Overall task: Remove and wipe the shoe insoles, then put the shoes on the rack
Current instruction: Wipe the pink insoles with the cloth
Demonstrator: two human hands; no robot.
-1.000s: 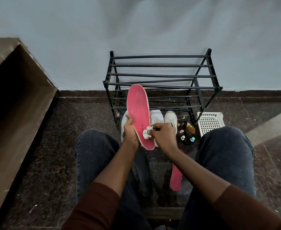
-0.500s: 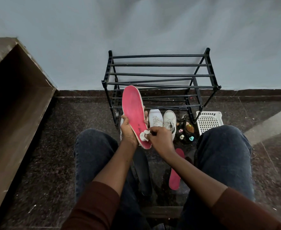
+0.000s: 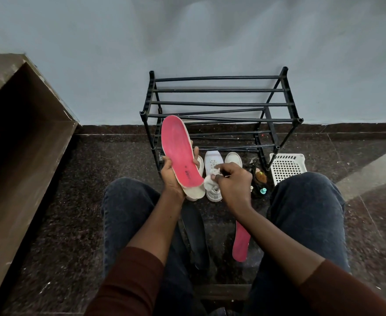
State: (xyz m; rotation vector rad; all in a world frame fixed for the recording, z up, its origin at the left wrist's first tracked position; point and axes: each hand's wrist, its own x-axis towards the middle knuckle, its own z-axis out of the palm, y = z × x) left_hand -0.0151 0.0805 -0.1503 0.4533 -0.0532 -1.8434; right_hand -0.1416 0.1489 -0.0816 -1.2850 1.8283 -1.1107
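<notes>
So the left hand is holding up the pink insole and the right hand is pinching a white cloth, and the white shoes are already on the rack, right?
Not quite. In the head view the white shoes stand on the floor in front of the rack, not on it. The left hand does hold the pink insole, and the right hand pinches the white cloth.

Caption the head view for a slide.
Left hand holds a pink insole upright; right hand pinches a white cloth beside its heel, before the black rack.

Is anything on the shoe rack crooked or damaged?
Yes. On the black metal shoe rack, one thin bar of the top shelf runs slanted and stops short of the right frame, while the other bars lie parallel. It looks loose. No shoes stand on the rack.
</notes>
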